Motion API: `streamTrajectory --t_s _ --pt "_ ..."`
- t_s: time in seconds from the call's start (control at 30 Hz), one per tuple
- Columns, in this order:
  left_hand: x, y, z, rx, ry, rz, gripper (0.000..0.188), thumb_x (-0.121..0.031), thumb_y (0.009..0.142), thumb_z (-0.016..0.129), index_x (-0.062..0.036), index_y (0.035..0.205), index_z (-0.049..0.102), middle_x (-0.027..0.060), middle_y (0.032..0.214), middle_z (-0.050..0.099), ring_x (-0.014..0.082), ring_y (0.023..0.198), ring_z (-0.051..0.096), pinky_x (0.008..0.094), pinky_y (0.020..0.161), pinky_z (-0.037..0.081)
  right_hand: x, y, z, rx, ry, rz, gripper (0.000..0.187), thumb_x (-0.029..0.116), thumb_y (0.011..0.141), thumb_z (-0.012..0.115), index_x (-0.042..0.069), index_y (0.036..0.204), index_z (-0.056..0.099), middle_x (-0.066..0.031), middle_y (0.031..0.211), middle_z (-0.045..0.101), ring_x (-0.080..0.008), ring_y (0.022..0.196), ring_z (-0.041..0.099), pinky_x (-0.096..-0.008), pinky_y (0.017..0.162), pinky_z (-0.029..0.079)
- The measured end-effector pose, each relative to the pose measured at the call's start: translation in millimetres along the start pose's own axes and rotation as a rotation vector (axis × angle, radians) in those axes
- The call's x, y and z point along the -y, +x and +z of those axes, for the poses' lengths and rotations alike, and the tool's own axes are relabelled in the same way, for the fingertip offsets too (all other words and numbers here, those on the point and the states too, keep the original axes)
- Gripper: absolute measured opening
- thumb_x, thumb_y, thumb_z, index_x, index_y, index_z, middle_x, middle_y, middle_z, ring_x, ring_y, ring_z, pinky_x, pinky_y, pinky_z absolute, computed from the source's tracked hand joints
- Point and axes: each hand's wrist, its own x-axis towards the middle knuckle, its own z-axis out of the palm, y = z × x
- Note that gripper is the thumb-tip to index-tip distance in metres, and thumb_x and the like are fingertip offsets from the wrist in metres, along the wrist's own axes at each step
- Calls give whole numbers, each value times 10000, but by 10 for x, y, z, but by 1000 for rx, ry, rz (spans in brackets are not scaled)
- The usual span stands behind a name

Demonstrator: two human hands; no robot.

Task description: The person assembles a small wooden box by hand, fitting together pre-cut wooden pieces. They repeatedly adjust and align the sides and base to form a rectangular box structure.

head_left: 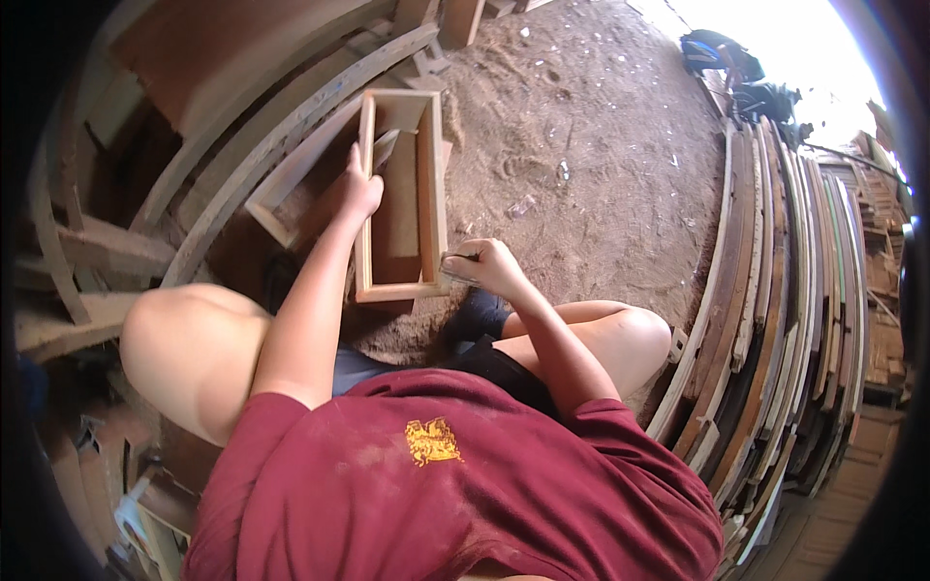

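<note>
A long, open-topped wooden box (437, 184) with a pale rim stands in front of me, its narrow end toward my body. My left hand (359, 192) is closed on its left wall, thumb lying over the rim. At the near right corner, my right hand (489, 265) pinches a small dark, flat piece (461, 258) against the outside of the box. The fingers partly cover that piece, and I cannot make out its exact kind. Just left of the box leans another wooden box or frame (308, 167), partly hidden by my left forearm.
Curved wooden pieces (281, 131) crowd the left side. Sandy ground (572, 155) with small scraps stretches ahead and to the right. A long stack of wooden strips (765, 320) lines the right. Dark bundled items (722, 53) sit at the far right. My bent knees flank the box.
</note>
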Motion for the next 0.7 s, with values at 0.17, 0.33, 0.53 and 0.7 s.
streamTrajectory --t_s 0.17,0.33,0.53,0.7 --pt "-101 -56 -86 48 78 -112 835 -221 756 526 -176 1514 178 237 1214 601 392 1055 615 495 909 487 72 -44 -40 177 -24 -39 322 377 783 716 55 780 697 -143 653 602 -263 593 590 -375 602 467" --pt "-126 -89 -63 -5 125 -44 829 -182 740 528 -126 1501 206 252 1155 622 392 980 636 475 858 511 -27 -54 14 217 76 1 245 238 830 723 12 739 696 -3 573 540 -63 541 473 -271 510 399" --pt "-26 -14 -20 -24 84 -6 816 -161 734 522 -92 1491 228 266 1093 639 397 959 640 467 849 516 -101 -11 54 171 111 51 313 329 789 738 17 794 711 -90 628 615 -152 576 568 -316 574 457" --pt "-169 -94 -97 18 111 -42 817 -153 730 519 -83 1490 227 263 1106 635 396 951 642 479 853 513 -84 -44 75 60 194 151 255 225 838 724 -9 742 693 3 623 573 -52 600 499 -255 556 428"
